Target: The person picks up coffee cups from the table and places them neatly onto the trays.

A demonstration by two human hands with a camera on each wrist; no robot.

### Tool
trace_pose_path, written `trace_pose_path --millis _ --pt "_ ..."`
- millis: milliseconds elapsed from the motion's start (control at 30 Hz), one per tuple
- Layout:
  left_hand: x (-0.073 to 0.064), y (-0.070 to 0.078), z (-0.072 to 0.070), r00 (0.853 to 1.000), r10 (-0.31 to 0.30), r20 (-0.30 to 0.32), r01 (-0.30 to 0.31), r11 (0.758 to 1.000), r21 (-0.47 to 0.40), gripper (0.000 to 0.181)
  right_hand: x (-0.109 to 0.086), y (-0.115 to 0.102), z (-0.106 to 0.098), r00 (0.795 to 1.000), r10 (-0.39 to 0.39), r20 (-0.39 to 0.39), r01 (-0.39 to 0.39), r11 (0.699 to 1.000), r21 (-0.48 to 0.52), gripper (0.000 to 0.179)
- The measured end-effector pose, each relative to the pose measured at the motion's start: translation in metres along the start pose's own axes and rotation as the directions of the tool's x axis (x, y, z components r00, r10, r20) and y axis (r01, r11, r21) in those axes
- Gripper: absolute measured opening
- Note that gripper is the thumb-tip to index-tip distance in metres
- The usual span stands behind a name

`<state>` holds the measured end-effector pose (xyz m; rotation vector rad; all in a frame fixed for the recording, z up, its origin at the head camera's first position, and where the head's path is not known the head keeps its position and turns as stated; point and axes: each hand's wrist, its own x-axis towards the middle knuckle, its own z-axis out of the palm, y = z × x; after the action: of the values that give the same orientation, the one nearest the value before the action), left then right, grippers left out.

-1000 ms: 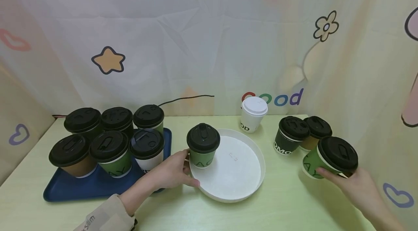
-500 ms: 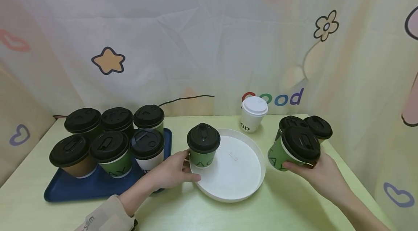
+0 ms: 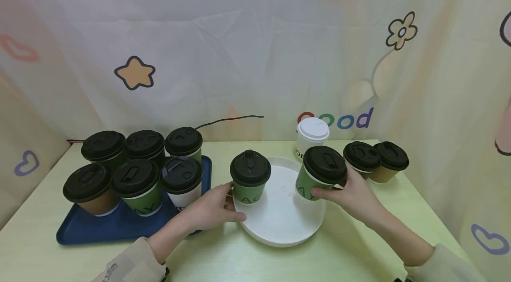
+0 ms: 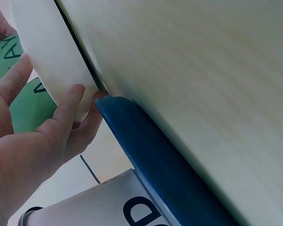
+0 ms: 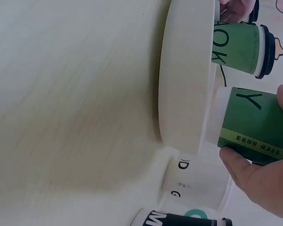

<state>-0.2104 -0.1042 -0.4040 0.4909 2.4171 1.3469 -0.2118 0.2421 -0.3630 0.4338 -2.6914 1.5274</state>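
The right hand (image 3: 354, 197) clamps a green cup (image 3: 317, 173), white tray (image 3: 279, 222) beneath it; the left hand (image 3: 212, 209), fingers apart, seemingly braces that tray.

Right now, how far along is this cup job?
Done, it seems: one green cup stands in the round white tray. In progress: the right hand's grip holds another green cup tilted over it. Perhaps remaining: white cup, black cup and brown cup, all outside that tray.
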Motion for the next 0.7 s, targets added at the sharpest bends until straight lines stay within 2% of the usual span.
trace_pose_path --millis 133,433,567,700 --pt "0.000 0.000 0.000 1.000 -0.009 -0.001 0.009 1.000 0.006 0.081 0.010 0.000 0.008 0.999 0.034 0.020 -0.033 0.999 -0.023 0.078" --pt "-0.002 0.002 -0.002 1.000 -0.007 0.002 0.007 1.000 0.007 0.080 0.031 -0.002 0.026 0.989 0.074 0.126 -0.077 0.997 0.016 0.076" --pt "-0.002 0.002 -0.001 1.000 -0.008 -0.002 0.008 1.000 0.014 0.083 0.038 -0.003 0.033 0.983 0.109 0.146 -0.113 0.993 0.022 0.077" --pt "-0.002 0.002 -0.002 1.000 -0.014 -0.010 0.015 1.000 0.016 0.086 0.047 -0.004 0.039 0.982 0.109 0.152 -0.113 0.993 0.018 0.076"
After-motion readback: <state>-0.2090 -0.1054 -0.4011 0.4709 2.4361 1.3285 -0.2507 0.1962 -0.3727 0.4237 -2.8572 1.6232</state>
